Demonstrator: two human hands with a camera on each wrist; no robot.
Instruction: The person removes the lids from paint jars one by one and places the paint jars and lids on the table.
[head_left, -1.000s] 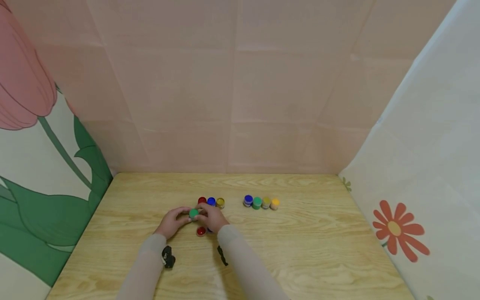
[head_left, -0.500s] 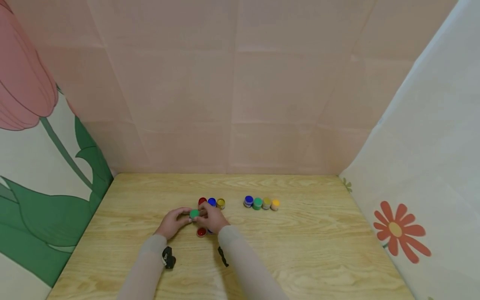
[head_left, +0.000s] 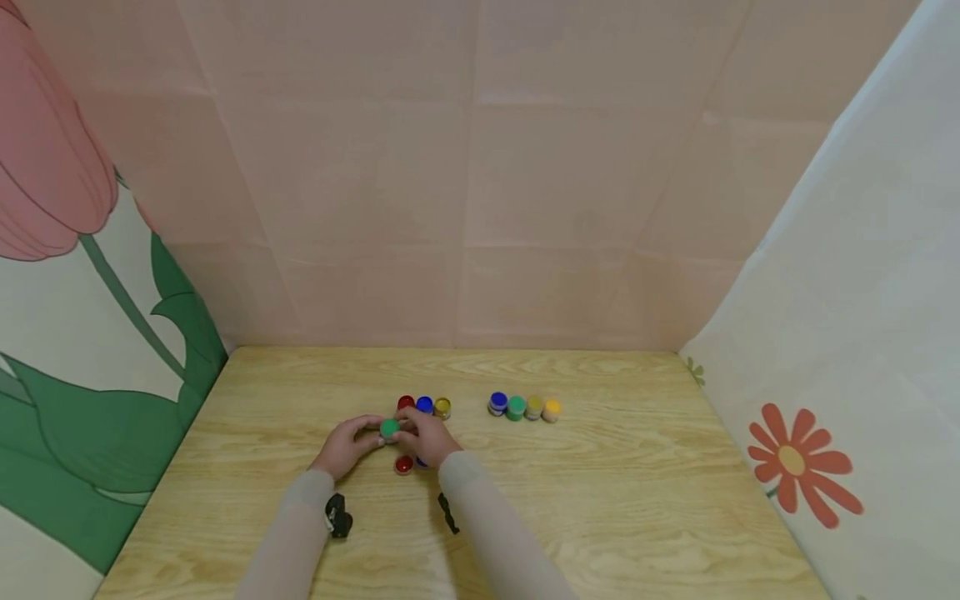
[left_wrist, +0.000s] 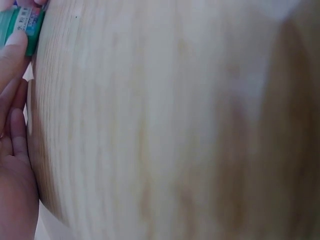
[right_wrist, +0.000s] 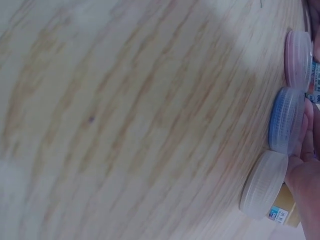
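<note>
A small green paint jar [head_left: 389,428] sits between my two hands in the head view. My left hand [head_left: 345,447] grips it from the left, thumb against its label in the left wrist view. My right hand [head_left: 427,433] pinches it from the right, fingers at its top. Just behind my hands stand red [head_left: 406,402], blue [head_left: 424,405] and yellow [head_left: 442,407] jars in a row. Nearer me lie a red lid [head_left: 403,464] and a blue lid [right_wrist: 286,121], partly under my right hand in the head view; a pale lid [right_wrist: 264,185] lies beside them.
Several closed jars stand in a row to the right: blue [head_left: 498,404], green [head_left: 515,408], dull yellow [head_left: 533,407] and orange-yellow [head_left: 551,410]. They rest on a wood-grain table [head_left: 637,500]. A pinkish sheet [head_left: 465,208] hangs behind, with flower-printed sheets at both sides.
Almost nothing differs. My hands stay on the green jar, the right fingers shifting slightly around its top; the whole head view drifts slightly.
</note>
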